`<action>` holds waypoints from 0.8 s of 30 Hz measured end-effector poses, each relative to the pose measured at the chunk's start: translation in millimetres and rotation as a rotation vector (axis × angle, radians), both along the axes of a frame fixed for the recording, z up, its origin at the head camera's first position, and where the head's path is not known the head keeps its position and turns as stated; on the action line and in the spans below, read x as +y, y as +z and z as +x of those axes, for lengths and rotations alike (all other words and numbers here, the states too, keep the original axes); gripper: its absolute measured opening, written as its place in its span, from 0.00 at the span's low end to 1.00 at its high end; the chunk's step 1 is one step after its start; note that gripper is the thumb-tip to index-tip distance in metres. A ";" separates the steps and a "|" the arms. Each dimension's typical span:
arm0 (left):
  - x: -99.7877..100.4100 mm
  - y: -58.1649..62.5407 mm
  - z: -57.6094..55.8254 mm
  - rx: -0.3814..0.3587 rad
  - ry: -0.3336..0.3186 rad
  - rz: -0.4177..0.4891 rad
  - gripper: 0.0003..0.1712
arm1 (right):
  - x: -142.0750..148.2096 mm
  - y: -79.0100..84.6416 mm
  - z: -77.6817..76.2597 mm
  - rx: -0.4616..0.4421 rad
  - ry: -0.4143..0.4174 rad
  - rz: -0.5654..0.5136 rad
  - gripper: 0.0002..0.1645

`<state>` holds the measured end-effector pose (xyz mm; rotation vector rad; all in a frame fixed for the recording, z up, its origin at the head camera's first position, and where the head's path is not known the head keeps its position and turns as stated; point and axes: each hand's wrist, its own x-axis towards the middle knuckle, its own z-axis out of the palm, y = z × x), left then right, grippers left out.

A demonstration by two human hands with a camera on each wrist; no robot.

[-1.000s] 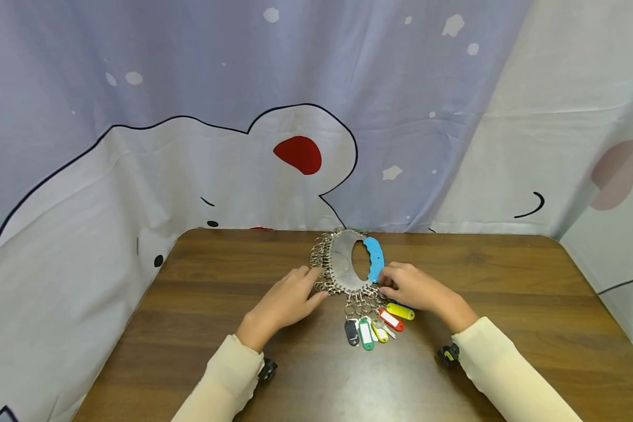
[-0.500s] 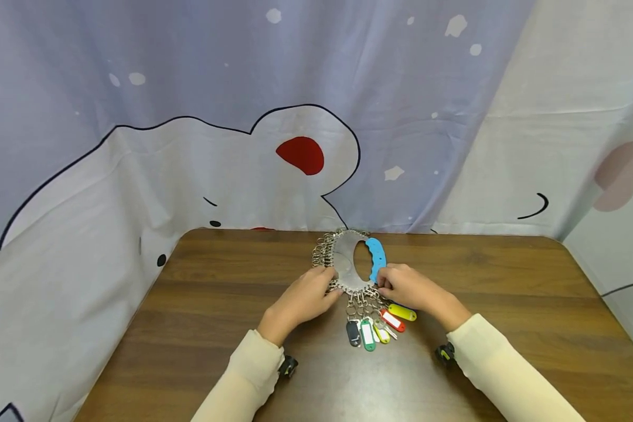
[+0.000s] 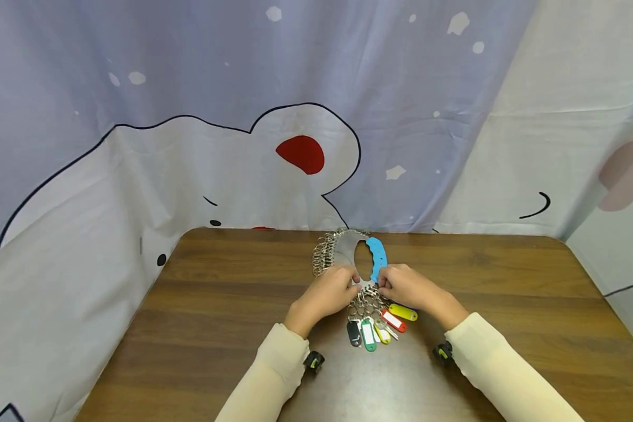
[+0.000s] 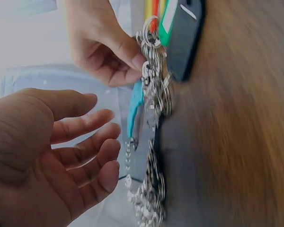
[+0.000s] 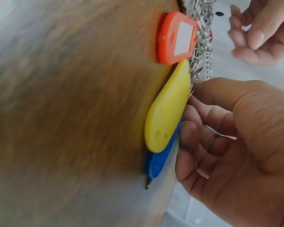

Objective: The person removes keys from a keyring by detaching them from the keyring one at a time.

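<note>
A metal key holder plate (image 3: pixel 343 249) with a blue grip handle (image 3: pixel 378 258) lies near the table's back edge, fringed with metal clips and rings. My left hand (image 3: pixel 324 293) hovers over its lower part; in the left wrist view its fingers are loosely bent around nothing. My right hand (image 3: pixel 414 288) is at the handle's lower end, thumb and forefinger pinching a small metal clip, partly hidden by the fingers. Below hang a black key tag (image 3: pixel 354 333), a green tag (image 3: pixel 368 335), a red tag (image 3: pixel 393 321) and yellow tags (image 3: pixel 403 312). A blue tag (image 5: pixel 164 158) shows under yellow.
The brown wooden table (image 3: pixel 232 258) ends at the back against a printed curtain (image 3: pixel 190 176). Many of the rings (image 4: pixel 149 203) are bunched along the plate's left edge. A small black device (image 3: pixel 313 361) sits at the left wrist, another (image 3: pixel 443 353) at the right.
My left hand has moved right, from the left-hand rings to over the plate's lower part. My right hand stays almost still at the handle's lower end.
</note>
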<state>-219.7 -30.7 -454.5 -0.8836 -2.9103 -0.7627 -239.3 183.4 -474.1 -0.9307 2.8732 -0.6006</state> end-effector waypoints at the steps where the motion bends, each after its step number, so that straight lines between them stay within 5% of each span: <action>1: 2.3 -0.2 -1.0 -0.004 0.000 0.004 0.07 | -1.2 1.1 0.0 -0.009 -0.006 0.004 0.05; 9: 20.6 -5.1 -4.8 -0.028 0.003 0.005 0.05 | -6.4 3.1 0.7 -0.077 -0.063 0.057 0.05; 24: 36.7 -14.0 -3.1 -0.025 0.008 -0.030 0.10 | -11.1 4.9 4.7 -0.049 -0.104 0.114 0.12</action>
